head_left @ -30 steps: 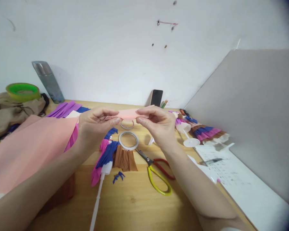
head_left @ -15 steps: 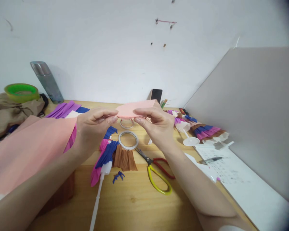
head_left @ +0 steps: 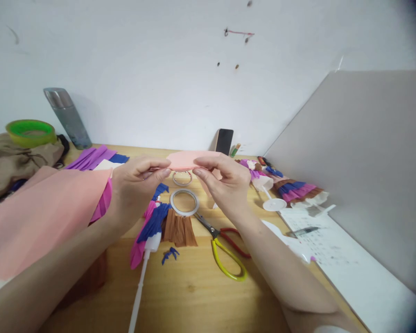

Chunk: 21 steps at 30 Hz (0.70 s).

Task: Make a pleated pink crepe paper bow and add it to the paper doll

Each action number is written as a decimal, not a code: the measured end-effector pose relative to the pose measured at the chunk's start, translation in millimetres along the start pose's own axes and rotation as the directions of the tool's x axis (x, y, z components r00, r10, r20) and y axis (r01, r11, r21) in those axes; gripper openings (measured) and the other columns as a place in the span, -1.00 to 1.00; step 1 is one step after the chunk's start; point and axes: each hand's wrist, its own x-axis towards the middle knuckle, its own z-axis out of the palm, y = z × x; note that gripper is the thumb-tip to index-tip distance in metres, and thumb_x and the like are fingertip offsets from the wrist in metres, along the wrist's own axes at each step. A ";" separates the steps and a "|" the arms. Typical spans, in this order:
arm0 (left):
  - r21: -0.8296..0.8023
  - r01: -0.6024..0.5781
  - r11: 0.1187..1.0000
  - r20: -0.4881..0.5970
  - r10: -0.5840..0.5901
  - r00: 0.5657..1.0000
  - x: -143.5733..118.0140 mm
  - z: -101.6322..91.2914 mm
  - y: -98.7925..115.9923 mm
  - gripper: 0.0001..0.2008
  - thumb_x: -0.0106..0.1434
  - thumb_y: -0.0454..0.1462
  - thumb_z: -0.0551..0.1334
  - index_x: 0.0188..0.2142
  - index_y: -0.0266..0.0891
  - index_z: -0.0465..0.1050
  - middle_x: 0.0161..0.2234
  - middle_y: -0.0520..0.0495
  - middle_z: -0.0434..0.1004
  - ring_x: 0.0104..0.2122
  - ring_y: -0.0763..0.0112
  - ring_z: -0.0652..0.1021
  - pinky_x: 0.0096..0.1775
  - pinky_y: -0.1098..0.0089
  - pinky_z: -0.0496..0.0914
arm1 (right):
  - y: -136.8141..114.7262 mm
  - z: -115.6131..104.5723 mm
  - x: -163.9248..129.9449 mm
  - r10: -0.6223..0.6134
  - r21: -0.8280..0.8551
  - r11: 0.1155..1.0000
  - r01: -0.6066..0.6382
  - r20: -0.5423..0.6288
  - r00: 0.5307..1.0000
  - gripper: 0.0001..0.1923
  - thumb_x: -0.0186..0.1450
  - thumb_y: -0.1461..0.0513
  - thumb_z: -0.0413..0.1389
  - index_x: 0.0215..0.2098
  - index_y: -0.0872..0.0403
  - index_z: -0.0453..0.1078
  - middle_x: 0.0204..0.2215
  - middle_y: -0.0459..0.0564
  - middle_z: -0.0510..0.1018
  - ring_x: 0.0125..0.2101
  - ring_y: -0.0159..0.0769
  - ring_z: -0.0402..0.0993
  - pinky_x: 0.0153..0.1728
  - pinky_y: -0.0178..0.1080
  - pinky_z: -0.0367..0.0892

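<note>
My left hand and my right hand pinch a small strip of pink crepe paper between thumbs and forefingers, held above the wooden table. The strip bows into a flat curve between the hands. Below it lie two tape rings and a paper doll on a white stick with pink, blue and brown crepe skirts. Scissors with red and yellow handles lie just under my right wrist.
A large pink crepe sheet covers the left, with purple paper behind it. A grey flask, a green tape roll on a tan bag, a phone, finished dolls, a printed sheet and a grey board surround the work area.
The pink strip tilted up and showed its broad face half a second ago; now it lies flatter and curved between the fingers. Both hands stayed almost in place.
</note>
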 end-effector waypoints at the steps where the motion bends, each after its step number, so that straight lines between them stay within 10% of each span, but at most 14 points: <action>1: -0.006 0.005 1.000 -0.005 -0.005 1.000 -0.2 -0.1 -0.4 -0.95 0.09 -0.29 0.37 -0.40 -0.13 0.62 -0.39 0.01 0.65 -0.40 0.37 0.60 -0.28 0.37 0.50 | 0.2 0.0 -0.1 0.008 0.011 1.000 -0.008 -0.001 1.000 -0.94 0.20 0.30 0.27 -0.34 0.01 0.56 -0.39 -0.04 0.66 -0.39 -0.29 0.54 -0.31 -0.20 0.43; 21: -0.110 0.133 0.985 0.007 -0.133 0.991 0.3 4.6 -2.3 -0.94 0.04 -0.27 0.38 -0.46 -0.19 0.58 -0.48 -0.02 0.62 -0.46 0.36 0.60 -0.36 0.39 0.51 | 0.6 1.2 0.2 0.012 0.038 0.999 -0.013 0.027 1.000 -0.93 0.22 0.30 0.24 -0.38 -0.01 0.55 -0.45 -0.08 0.63 -0.40 -0.29 0.53 -0.35 -0.21 0.38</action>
